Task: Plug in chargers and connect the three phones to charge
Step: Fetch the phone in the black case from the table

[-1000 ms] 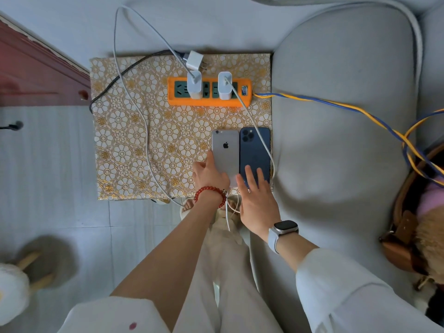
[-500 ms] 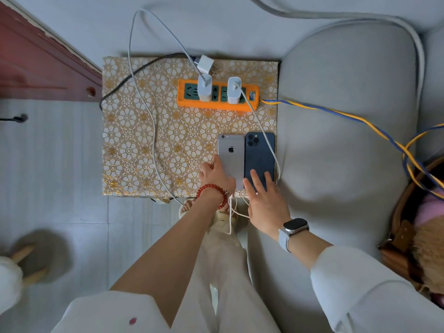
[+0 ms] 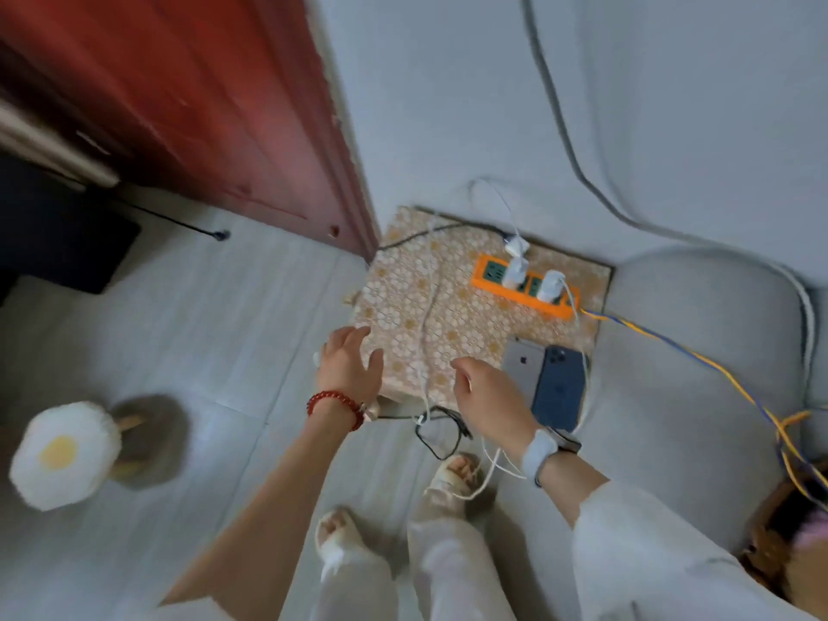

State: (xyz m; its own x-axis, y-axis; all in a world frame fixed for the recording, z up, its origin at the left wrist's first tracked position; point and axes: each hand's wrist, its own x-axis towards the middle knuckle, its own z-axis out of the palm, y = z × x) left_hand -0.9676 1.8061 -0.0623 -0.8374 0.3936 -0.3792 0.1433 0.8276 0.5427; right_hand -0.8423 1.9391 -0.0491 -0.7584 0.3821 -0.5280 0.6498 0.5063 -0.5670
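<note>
Head view: the patterned worktop (image 3: pixel 403 302) sits between a red door and a grey sofa, orange power strip (image 3: pixel 524 289) at its far edge with two white chargers (image 3: pixel 515 268) plugged in. A silver phone (image 3: pixel 522 363) and a blue phone (image 3: pixel 560 387) lie side by side near the sofa. Left hand (image 3: pixel 347 367) hovers spread at the near-left edge, empty; right hand (image 3: pixel 488 398) is loosely curled, whether it pinches the white cable (image 3: pixel 425 333) I cannot tell. Third phone's not visible; finding it looks next.
</note>
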